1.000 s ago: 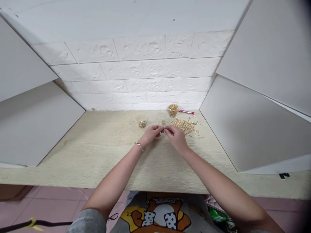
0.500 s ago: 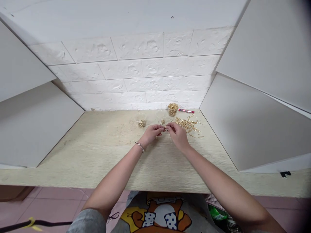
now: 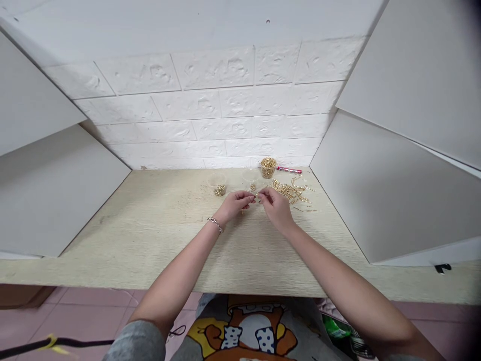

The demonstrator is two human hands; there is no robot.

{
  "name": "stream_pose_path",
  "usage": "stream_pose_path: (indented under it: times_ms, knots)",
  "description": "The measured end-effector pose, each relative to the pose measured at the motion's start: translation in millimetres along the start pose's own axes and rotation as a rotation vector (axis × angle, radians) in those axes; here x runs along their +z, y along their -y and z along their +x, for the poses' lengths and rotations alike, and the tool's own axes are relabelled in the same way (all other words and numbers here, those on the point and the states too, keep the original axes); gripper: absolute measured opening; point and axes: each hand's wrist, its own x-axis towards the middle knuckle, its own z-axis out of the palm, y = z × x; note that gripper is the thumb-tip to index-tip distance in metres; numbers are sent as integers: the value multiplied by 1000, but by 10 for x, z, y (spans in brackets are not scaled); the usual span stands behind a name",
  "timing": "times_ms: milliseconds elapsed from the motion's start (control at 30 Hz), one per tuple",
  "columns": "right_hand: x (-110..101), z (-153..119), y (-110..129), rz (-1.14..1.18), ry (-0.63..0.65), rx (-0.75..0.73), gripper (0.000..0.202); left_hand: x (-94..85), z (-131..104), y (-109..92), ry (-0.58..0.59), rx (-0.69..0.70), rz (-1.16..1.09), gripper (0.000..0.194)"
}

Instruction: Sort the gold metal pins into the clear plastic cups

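My left hand (image 3: pixel 236 202) and my right hand (image 3: pixel 275 204) meet fingertip to fingertip over the middle of the table (image 3: pixel 180 250). Both pinch tiny gold-coloured metal pieces, too small to make out clearly. Just behind my fingers is a clear cup (image 3: pixel 250 175) with a few small pieces in it. Left of it another clear cup (image 3: pixel 217 180) holds small metal parts. A fuller cup of gold pins (image 3: pixel 268 168) stands at the back. Loose gold pins (image 3: pixel 287 189) lie in a pile beyond my right hand.
A red tube-like stick (image 3: pixel 289 170) lies near the back wall (image 3: pixel 233 105). Grey-white panels (image 3: pixel 356 185) flank the table on both sides. A black object (image 3: pixel 442 268) is at the right front edge.
The view has shifted very slightly. My fingertips have parted a little, with both hands still in nearly the same place.
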Motion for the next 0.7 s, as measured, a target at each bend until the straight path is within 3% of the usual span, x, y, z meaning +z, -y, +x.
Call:
stream_pose_path:
  times_ms: [500, 700]
  knots:
    - [25, -6, -33, 8, 2, 8, 14, -27, -6, -22, -34, 23, 34, 29]
    - [28, -9, -49, -17, 2, -1, 15, -25, 10, 32, 2, 27, 48, 30]
